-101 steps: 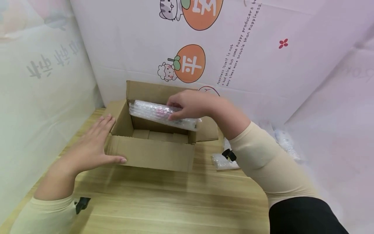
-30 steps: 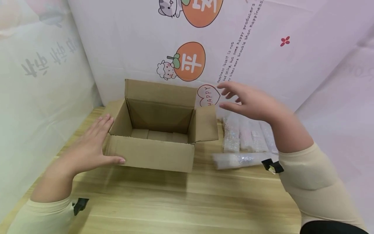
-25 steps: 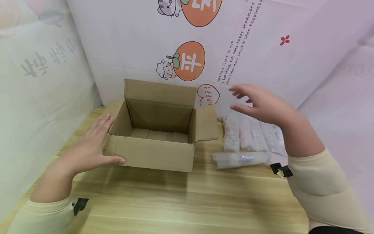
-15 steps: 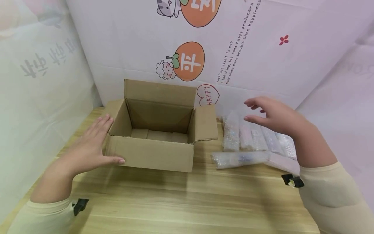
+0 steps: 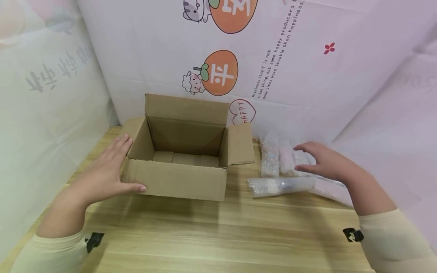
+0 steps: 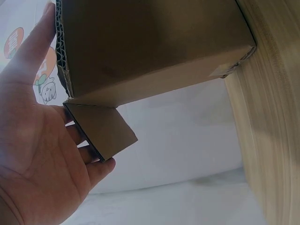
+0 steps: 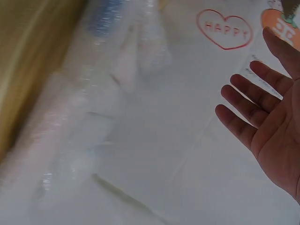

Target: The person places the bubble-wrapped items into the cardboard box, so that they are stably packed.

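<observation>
An open cardboard box (image 5: 184, 180) stands on the wooden table with its flaps folded outward. My left hand (image 5: 99, 174) rests along its left side, straight fingers on the side flap and thumb on the front flap. In the left wrist view, that small flap (image 6: 101, 129) lies against the fingers. My right hand (image 5: 327, 163) hovers over several bubble-wrapped packages (image 5: 270, 157), its fingers spread and holding nothing. One wrapped package (image 5: 278, 187) lies crosswise in front, beside a pinkish wrapped package (image 5: 331, 189). The box floor near its front wall is hidden.
White printed sheets (image 5: 290, 68) hang behind the table (image 5: 205, 235) and on both sides. The box's right flap (image 5: 240, 144) sticks out toward the wrapped packages. A black clip (image 5: 353, 235) is on the right sleeve, and another black clip (image 5: 93, 242) on the left.
Earlier my right hand held a bubble-wrapped package in the box opening. It then let go, moved right and lowered over the packages. My left hand has stayed at the box.
</observation>
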Available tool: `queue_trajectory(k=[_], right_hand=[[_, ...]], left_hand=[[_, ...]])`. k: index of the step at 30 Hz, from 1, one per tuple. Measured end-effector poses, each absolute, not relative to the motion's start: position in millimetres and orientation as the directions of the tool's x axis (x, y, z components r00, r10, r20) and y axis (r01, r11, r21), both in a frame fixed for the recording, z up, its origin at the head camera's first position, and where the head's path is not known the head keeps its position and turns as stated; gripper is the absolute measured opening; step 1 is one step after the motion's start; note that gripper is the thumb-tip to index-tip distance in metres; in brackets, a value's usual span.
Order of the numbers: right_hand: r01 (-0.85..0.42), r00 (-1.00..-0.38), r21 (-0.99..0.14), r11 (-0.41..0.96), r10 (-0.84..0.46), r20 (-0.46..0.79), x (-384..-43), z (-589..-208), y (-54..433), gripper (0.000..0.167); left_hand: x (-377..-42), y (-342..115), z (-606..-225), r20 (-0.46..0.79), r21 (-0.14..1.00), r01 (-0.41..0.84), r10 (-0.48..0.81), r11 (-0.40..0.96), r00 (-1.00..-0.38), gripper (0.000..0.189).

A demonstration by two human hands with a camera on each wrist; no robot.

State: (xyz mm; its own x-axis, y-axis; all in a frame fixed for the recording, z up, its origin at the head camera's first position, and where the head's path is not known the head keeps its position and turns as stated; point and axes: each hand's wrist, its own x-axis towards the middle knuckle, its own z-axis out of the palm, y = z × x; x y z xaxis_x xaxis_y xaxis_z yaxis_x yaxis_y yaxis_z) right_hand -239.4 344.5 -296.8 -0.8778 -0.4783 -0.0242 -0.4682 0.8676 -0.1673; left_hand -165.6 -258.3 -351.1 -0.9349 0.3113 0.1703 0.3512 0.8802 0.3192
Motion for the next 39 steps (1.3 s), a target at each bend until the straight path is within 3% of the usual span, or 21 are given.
queue_trajectory(k=[8,16,23,33,39], right_hand=[[-0.402,-0.896,-0.177,0.899,-0.426,-0.125,-236.3,-339.5,356.6,0.087],[-0.469,-0.865,-0.139,0.872,-0.486,-0.127,-237.0,-374.8,363.8,0.064],[-0.531,-0.833,-0.118,0.839,-0.543,-0.107,-238.3,-394.0,362.6,0.065],[-0.568,-0.821,0.005,0.823,-0.566,-0.069,-239.1,-412.2,362.0,0.064],[-0.582,-0.813,0.007,0.813,-0.582,-0.028,-239.9,-415.5,360.2,0.055]], left_hand=[[-164.5,-258.6,-353.5,0.192,0.312,0.367,0.32,0.877,-0.928,0.132],[-163.2,-259.2,-353.5,0.178,0.313,0.359,0.318,0.879,-0.931,0.131],[-162.4,-258.8,-349.3,0.16,0.318,0.348,0.312,0.882,-0.937,0.132],[-162.0,-258.2,-350.0,0.162,0.312,0.352,0.316,0.882,-0.935,0.132],[-161.6,-258.0,-349.4,0.163,0.314,0.349,0.312,0.883,-0.936,0.132]])
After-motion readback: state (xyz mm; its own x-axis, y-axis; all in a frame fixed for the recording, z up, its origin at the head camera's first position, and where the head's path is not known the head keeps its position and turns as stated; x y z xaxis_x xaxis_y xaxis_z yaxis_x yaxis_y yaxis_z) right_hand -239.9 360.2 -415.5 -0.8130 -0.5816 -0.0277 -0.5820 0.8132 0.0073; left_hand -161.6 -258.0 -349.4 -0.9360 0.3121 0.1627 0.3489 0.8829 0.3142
